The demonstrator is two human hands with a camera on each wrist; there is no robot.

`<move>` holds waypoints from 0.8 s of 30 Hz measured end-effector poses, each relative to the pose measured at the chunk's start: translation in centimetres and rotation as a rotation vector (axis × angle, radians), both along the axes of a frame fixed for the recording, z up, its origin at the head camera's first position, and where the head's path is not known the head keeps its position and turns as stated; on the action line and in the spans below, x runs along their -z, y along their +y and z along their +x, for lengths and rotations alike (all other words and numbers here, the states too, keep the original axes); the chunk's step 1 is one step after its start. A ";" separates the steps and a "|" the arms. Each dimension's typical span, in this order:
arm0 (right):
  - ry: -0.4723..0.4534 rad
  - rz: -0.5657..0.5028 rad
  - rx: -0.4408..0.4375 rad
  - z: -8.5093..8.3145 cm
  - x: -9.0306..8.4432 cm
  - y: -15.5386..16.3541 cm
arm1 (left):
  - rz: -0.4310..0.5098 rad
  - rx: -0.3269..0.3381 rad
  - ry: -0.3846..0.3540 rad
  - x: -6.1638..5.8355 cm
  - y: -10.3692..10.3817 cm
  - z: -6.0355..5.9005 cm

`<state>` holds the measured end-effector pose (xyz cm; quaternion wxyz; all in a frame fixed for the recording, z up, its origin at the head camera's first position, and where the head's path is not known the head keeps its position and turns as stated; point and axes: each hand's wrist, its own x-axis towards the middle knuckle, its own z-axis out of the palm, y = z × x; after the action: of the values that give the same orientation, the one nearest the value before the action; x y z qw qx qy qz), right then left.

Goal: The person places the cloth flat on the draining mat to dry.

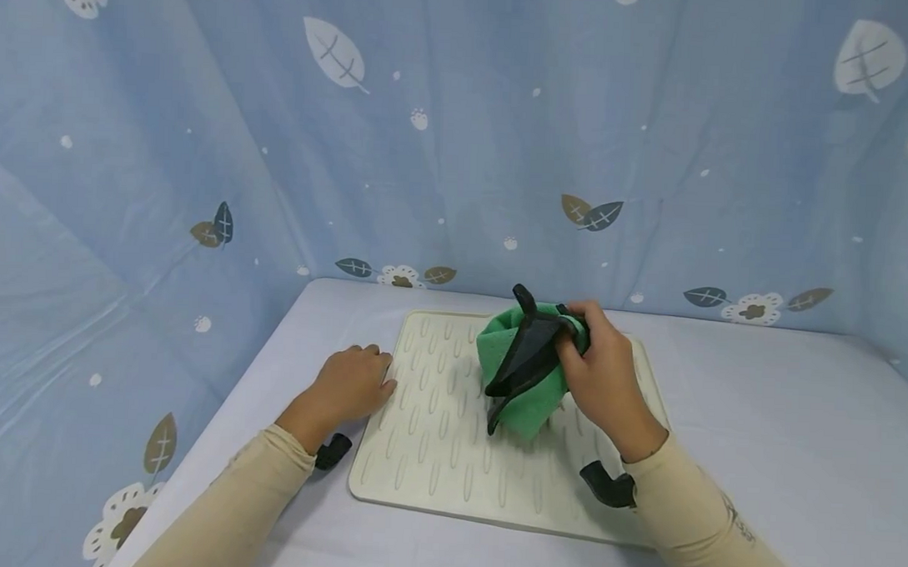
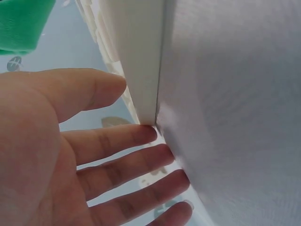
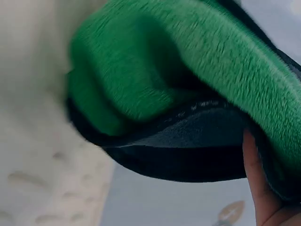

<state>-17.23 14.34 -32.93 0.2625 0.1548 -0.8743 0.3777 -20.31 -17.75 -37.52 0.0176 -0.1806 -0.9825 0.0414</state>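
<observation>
A green cloth (image 1: 528, 403) with a dark grey side and black edging is bunched above the right part of a cream mat (image 1: 433, 450). My right hand (image 1: 604, 376) grips it from the right. In the right wrist view the cloth (image 3: 225, 52) folds over itself, and one finger (image 3: 256, 179) lies against its dark side. At the mat's left edge rests my left hand (image 1: 353, 384). The left wrist view shows that hand's thumb (image 2: 101, 87) at the mat's top edge and the fairly straight fingers (image 2: 127, 169) along its side and the tabletop.
The mat has rows of raised oval ridges and lies on a white-covered table (image 1: 780, 420). Behind and to the left hangs a blue curtain (image 1: 459, 150) printed with leaves and flowers. Black wrist fittings (image 1: 608, 487) stick out beside both beige sleeves (image 1: 702, 501).
</observation>
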 end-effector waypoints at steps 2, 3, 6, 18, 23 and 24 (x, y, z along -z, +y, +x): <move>-0.075 0.004 0.004 -0.3 0.5 0.6 | -0.004 0.000 0.000 -0.1 0.0 0.0; -0.109 0.012 0.007 -0.4 0.8 0.9 | -0.006 0.000 0.002 0.0 0.0 0.1; -0.207 0.052 0.011 -0.6 1.4 1.9 | -0.008 0.007 0.013 0.0 0.0 0.0; -0.384 0.357 0.000 -1.2 2.8 4.2 | -0.018 0.005 0.020 0.1 0.2 0.0; -0.454 0.484 -0.006 -1.5 3.4 4.3 | -0.016 -0.013 0.006 0.1 0.4 0.0; -0.455 0.501 -0.007 -1.5 3.5 4.3 | -0.014 -0.014 0.008 0.1 0.5 0.1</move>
<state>-18.78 18.61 -36.38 0.0132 0.1291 -0.9757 0.1768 -20.25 -17.30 -37.63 0.0201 -0.1739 -0.9833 0.0493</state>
